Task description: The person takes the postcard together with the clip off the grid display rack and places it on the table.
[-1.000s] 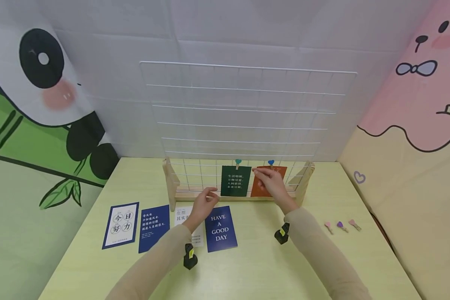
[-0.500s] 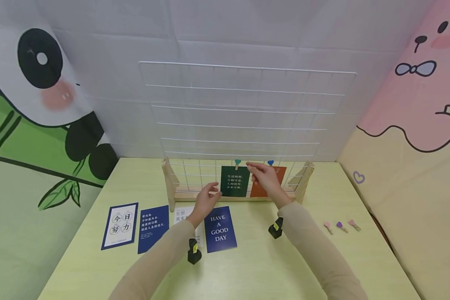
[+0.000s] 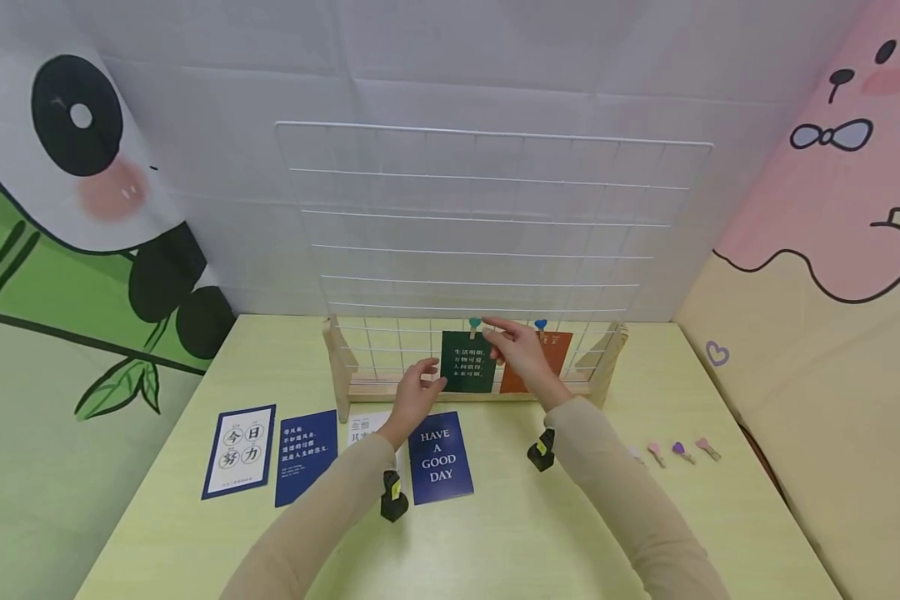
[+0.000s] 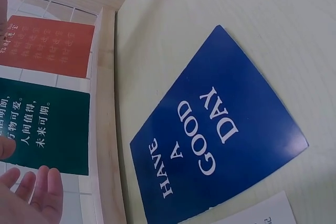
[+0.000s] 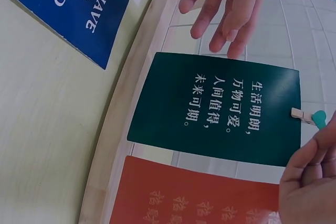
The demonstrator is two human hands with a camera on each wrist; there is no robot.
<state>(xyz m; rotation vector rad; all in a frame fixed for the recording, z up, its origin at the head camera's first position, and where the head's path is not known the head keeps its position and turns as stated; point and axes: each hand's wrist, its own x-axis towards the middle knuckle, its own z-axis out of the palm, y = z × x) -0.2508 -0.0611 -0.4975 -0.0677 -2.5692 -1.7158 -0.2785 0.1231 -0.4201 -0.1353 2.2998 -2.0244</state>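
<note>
A green card (image 3: 468, 371) with white Chinese writing hangs on the white wire grid (image 3: 487, 223) from a wooden clip with a teal heart (image 5: 318, 119). My right hand (image 3: 519, 352) is at the card's upper right, index fingertip right beside the heart and thumb lower, over the card's edge. My left hand (image 3: 414, 398) is at the card's left edge, fingers loosely bent and holding nothing; its fingertips (image 5: 234, 51) come right up to that edge. Partly behind my right hand hangs an orange-red card (image 4: 50, 46), under a blue heart clip (image 3: 541, 324).
A wooden base (image 3: 450, 397) carries the grid. On the table in front lie a blue HAVE A GOOD DAY card (image 3: 441, 458), a white card (image 3: 363, 423) partly under my left arm, a dark blue card (image 3: 306, 458) and a blue-bordered card (image 3: 238, 452). Several heart clips (image 3: 683, 452) lie at right.
My right hand has moved left and slightly up, from over the orange-red card to the green card's teal clip. My left hand has shifted up and right, closer to the green card's left edge.
</note>
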